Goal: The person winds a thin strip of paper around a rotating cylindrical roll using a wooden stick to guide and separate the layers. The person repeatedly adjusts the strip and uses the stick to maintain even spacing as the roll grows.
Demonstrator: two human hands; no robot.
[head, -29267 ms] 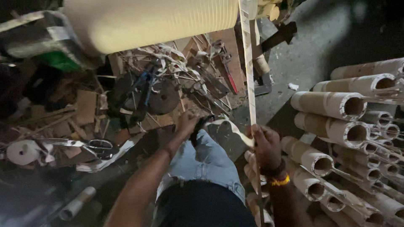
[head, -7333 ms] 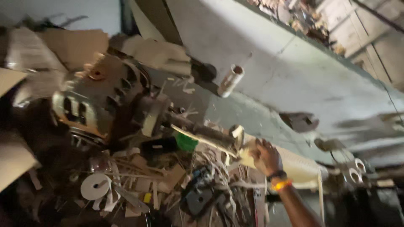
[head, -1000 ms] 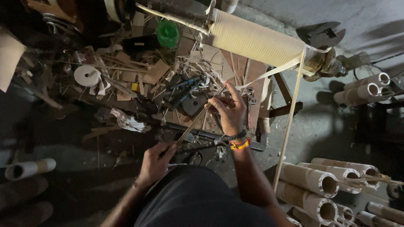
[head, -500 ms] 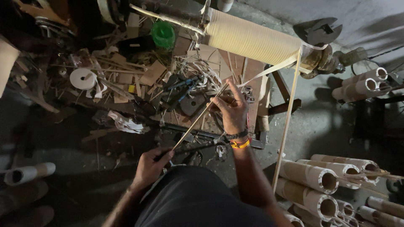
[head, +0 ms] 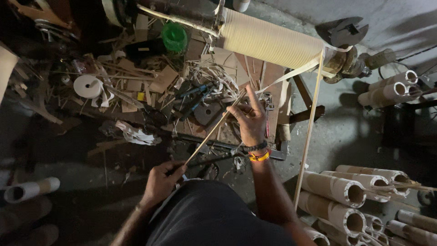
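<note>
Head view: right hand (head: 249, 119) has risen from the clutter, grip pinched shut on the upper end of the thin strip (head: 214, 130), left hand (head: 160, 182) fisted on its lower end, so it now runs taut between them over the scrap-strewn floor (head: 68, 146).

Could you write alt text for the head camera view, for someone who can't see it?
Seen from above, a person's left hand and right hand hold a thin pale strip between them, over a floor littered with scraps. A large cream roll sits ahead; cardboard tubes are stacked at right.
</note>
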